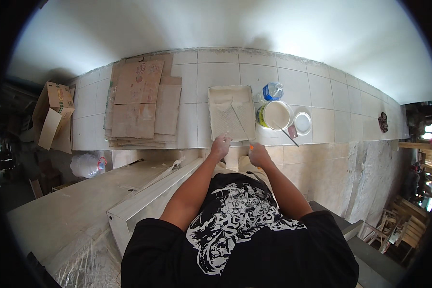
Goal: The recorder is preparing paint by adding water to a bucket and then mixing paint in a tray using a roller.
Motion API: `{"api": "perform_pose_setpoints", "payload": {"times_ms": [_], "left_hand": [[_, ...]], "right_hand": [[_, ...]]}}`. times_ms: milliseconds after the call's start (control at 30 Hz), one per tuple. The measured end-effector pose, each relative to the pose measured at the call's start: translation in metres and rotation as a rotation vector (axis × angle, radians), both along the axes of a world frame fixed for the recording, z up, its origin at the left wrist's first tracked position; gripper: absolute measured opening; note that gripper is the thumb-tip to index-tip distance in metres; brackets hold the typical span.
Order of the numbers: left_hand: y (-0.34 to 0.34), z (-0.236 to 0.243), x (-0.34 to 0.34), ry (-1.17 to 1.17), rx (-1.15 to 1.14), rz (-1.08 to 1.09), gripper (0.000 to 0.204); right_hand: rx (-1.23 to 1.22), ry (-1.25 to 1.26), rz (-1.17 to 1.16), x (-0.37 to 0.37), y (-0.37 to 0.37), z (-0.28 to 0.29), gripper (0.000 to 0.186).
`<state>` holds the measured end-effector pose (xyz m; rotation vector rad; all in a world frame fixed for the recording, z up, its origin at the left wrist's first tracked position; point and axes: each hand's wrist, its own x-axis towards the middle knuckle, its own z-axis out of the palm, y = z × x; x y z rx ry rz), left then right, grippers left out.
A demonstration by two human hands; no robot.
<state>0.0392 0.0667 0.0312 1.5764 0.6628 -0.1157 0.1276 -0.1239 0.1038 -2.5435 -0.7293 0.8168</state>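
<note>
A shallow paint tray (217,126), coated in pale paint, sits on a white-tiled ledge before me. A thin dark line, perhaps a wire, slants across its ridged bottom. My left hand (219,148) is at the tray's near edge, fingers bent together over the rim; what they grip is hidden. Just right of it, my right hand (259,155) is closed, with a small orange piece showing at its fingers. The rest of that thing is not visible. Right of the tray stands a bucket (261,117) of pale paint, with a stick (291,138) leaning out over its near rim.
A clear bottle with a blue label (272,90) stands behind the bucket, and a round white lid (302,124) lies beside it. Flattened cardboard sheets (135,103) are stacked on the left, near an opened carton (57,113). Farther right lies a dark crumpled thing (383,122).
</note>
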Motion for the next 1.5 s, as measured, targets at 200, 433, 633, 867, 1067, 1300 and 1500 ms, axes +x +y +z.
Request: {"api": "perform_pose_setpoints", "payload": {"times_ms": [200, 433, 633, 867, 1067, 1300, 1500], "left_hand": [[0.002, -0.003, -0.002, 0.020, 0.037, 0.016, 0.049], [0.002, -0.006, -0.014, -0.001, 0.005, 0.069, 0.051], [0.000, -0.014, -0.021, 0.031, -0.067, 0.124, 0.051], [-0.007, -0.007, -0.002, 0.014, -0.020, 0.067, 0.050], [-0.007, -0.005, 0.003, 0.024, 0.006, 0.073, 0.049], [-0.010, -0.023, 0.004, 0.004, 0.025, 0.065, 0.049], [-0.014, -0.020, 0.005, 0.032, 0.015, 0.032, 0.050]], "right_hand": [[0.090, 0.292, -0.220, 0.010, 0.053, 0.021, 0.040], [0.136, 0.552, -0.400, 0.018, 0.036, 0.075, 0.039], [0.069, 0.069, -0.013, 0.004, 0.008, 0.053, 0.045], [0.011, -0.077, 0.072, 0.015, 0.028, 0.001, 0.044], [0.370, 0.735, -0.603, 0.033, 0.029, 0.034, 0.047], [0.058, 0.056, -0.047, 0.021, -0.011, 0.056, 0.047], [-0.085, 0.070, -0.051, 0.022, -0.003, 0.029, 0.041]]}}
